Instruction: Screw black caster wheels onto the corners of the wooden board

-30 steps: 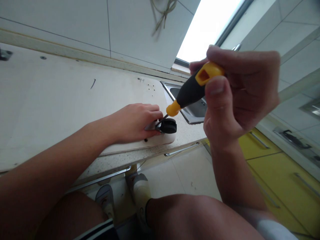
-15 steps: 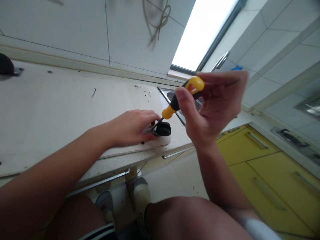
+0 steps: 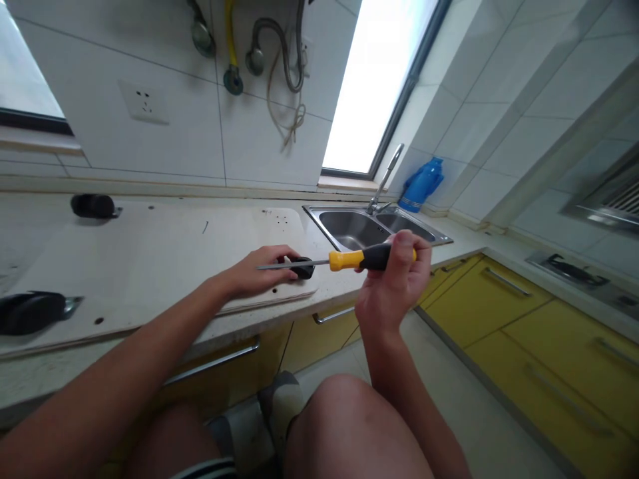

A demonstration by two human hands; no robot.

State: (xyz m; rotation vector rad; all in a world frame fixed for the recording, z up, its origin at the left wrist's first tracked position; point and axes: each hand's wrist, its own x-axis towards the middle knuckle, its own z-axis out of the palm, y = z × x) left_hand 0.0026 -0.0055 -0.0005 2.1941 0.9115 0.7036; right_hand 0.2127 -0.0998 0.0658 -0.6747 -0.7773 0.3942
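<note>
My right hand (image 3: 392,289) is closed around the black and yellow handle of a screwdriver (image 3: 347,260). The screwdriver lies almost level, its long metal shaft pointing left and passing in front of my left hand. Its tip seems raised off the board, overlapping my fingers. My left hand (image 3: 245,274) rests on the right end of a pale board (image 3: 164,249), thumb and fingers closed on a black caster wheel (image 3: 304,273). The caster's mounting plate is hidden by my fingers. Small holes show in the board near its far right corner.
Two more black casters, one at the far left (image 3: 94,206) and one at the near left (image 3: 32,313), sit on the board. Beyond its right end is a double steel sink (image 3: 349,229) with a tap (image 3: 387,178). A blue kettle-like vessel (image 3: 421,185) stands behind. Yellow drawers (image 3: 492,299) line the right.
The screwdriver has come away from the caster and swung from steeply tilted to nearly level. My right hand is lower. The view has tilted up, showing more wall and sink.
</note>
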